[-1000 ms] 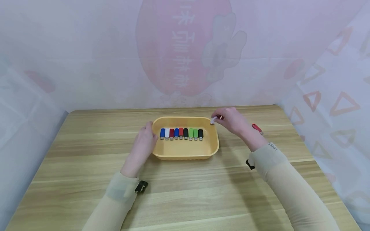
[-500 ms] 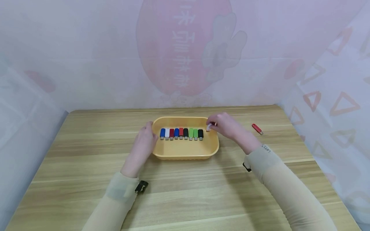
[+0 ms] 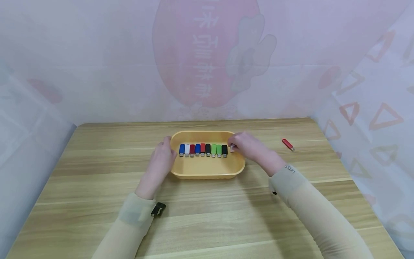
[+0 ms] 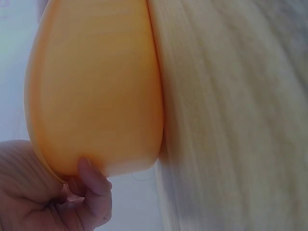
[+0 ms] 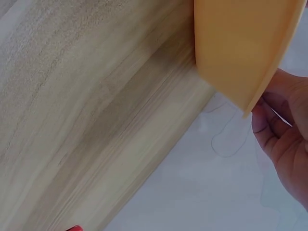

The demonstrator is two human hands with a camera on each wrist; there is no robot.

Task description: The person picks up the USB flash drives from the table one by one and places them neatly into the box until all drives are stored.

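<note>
2 hands: both reach from the near edge of the worktop (image 3: pixel 207 216) to a yellow tray (image 3: pixel 207 169).
Left hand (image 3: pixel 160 162): rests against the tray's left end; in the left wrist view its fingers (image 4: pixel 94 178) curl under the rim, gripping the tray wall.
Right hand (image 3: pixel 250 145): set over the tray's right end, fingers (image 3: pixel 233 143) pressed together, pinching a small white USB stick (image 3: pixel 232 148).
White stick, place: at the fingertips, low inside the tray, just right of the black stick that ends the row; I cannot tell whether it touches the floor of the tray.
Row of sticks (image 3: pixel 203 149): 9 in line, left of the right fingers and right of the left fingers: blue, white, dark red, blue, red, black, green, green, black.
Handling, my judgement: the white stick looks light, stiff and smooth-shelled, so it may slip; best held by its 2 long flat sides, near the middle, clear of the metal plug.
Tray, my judgement: light rigid plastic, likely to slide unless steadied at the rim.
Red stick (image 3: pixel 287 144): alone on the worktop, well right of the right hand.
Far side: pale curtain (image 3: pixel 207 61) with a pink print.
</note>
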